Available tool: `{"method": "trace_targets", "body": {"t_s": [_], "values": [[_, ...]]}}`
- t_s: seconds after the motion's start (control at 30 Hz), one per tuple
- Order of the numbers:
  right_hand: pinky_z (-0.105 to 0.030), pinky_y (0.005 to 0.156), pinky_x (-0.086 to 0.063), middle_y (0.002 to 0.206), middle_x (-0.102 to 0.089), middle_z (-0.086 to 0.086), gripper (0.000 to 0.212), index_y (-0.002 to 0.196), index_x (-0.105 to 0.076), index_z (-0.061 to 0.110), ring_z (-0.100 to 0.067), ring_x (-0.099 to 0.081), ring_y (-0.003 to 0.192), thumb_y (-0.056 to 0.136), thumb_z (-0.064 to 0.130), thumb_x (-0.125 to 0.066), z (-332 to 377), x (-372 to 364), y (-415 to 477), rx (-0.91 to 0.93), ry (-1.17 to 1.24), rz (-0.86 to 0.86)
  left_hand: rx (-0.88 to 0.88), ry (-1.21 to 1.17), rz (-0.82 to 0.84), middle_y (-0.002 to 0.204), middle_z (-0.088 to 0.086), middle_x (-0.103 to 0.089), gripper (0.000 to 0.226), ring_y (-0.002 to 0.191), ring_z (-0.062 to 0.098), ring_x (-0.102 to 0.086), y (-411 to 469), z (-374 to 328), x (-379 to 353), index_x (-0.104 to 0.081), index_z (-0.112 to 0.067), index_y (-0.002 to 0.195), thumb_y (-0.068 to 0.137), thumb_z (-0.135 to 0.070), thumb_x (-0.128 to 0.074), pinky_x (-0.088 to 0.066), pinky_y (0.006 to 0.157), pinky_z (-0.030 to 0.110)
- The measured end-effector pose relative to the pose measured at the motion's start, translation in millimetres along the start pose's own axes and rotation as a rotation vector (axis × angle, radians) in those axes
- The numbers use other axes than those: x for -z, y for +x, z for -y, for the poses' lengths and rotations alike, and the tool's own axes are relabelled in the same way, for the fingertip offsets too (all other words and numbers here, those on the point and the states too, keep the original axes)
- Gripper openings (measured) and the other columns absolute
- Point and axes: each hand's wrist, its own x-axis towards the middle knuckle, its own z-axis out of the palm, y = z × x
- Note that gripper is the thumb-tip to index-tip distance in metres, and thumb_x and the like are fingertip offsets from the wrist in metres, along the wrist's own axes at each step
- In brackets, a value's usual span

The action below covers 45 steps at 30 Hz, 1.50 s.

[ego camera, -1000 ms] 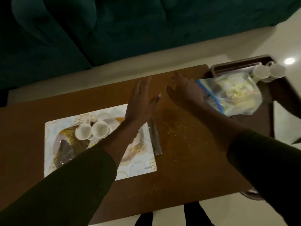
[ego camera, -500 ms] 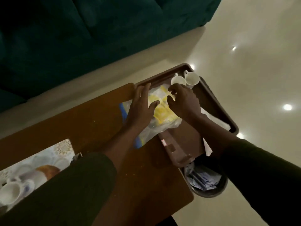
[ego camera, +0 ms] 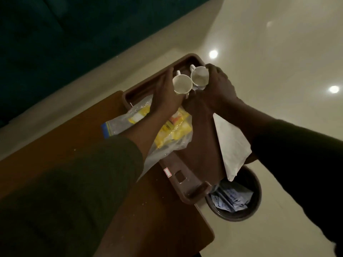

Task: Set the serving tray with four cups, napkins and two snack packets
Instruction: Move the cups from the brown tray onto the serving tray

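Head view: left hand [ego camera: 166, 95] clamped on one cup [ego camera: 182, 86], right hand [ego camera: 217, 88] on the other cup [ego camera: 199, 77], both at tray's [ego camera: 196, 145] far end, mouths tipped toward camera, handles away; tray overhangs table [ego camera: 89, 130] above bin [ego camera: 239, 216], long axis running diagonally outward, so a push could tip it.

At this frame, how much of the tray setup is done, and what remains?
Done: a white napkin and a clear bag of yellow snack packets lie on the brown tray. In hand: the left hand grips one white cup, the right hand the other cup, at the tray's far end. Left: two more cups; the packets remain bagged.
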Motion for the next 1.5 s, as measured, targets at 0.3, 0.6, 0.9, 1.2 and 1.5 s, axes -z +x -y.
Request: {"method": "trace_targets", "body": {"t_s": [0.3,0.6,0.9,1.2,1.5], "values": [[-0.031,0.076,-0.039,0.121,-0.055,-0.013,0.062,0.125,-0.048,0.011,-0.030,-0.053,0.110,0.074,0.035,-0.072,-9.6,-9.4,13.8,-0.021,0.010,0.023,0.001,0.072,0.007,0.142,0.007,-0.050,0.072,0.131,0.026,-0.045,16.6,-9.3,-21.2,-0.045,-0.016,0.139,0.075,-0.020,-0.078,-0.043,0.097,0.034],[-0.032,0.072,-0.043,0.113,-0.058,-0.003,0.059,0.115,-0.053,0.019,-0.024,-0.055,0.103,0.064,0.043,-0.072,29.0,26.9,-4.8,0.031,0.063,-0.179,-0.098,-0.053,-0.200,0.139,0.003,-0.055,0.064,0.129,0.020,-0.046,-5.4,-23.2,9.3,-0.050,-0.018,0.138,0.079,-0.030,-0.073,-0.029,0.095,0.015],[-0.032,0.077,-0.042,0.122,-0.053,-0.008,0.069,0.122,-0.049,0.016,-0.024,-0.048,0.111,0.065,0.043,-0.077,132.7,16.9,-38.3,0.232,0.051,-0.156,-0.189,0.011,-0.411,0.125,0.005,-0.059,0.062,0.113,0.017,-0.056,-61.2,14.1,107.3,-0.057,-0.016,0.130,0.075,-0.037,-0.072,-0.033,0.082,0.013],[-0.037,0.082,-0.046,0.119,-0.053,-0.011,0.063,0.119,-0.051,0.013,-0.027,-0.049,0.111,0.069,0.041,-0.075,259.8,-63.5,-141.6,0.377,0.152,-0.022,-0.101,0.076,-0.450,0.131,0.005,-0.057,0.065,0.119,0.015,-0.054,-182.4,125.2,219.2,-0.053,-0.014,0.135,0.079,-0.041,-0.072,-0.035,0.090,0.013],[-0.031,0.082,-0.046,0.128,-0.051,-0.007,0.069,0.126,-0.047,0.017,-0.022,-0.048,0.116,0.068,0.037,-0.079,382.0,-136.8,-263.9,0.489,0.216,0.132,-0.007,0.110,-0.566,0.130,0.006,-0.058,0.064,0.117,0.013,-0.053,-325.6,216.9,320.9,-0.056,-0.012,0.131,0.076,-0.038,-0.073,-0.031,0.091,0.003]]}}
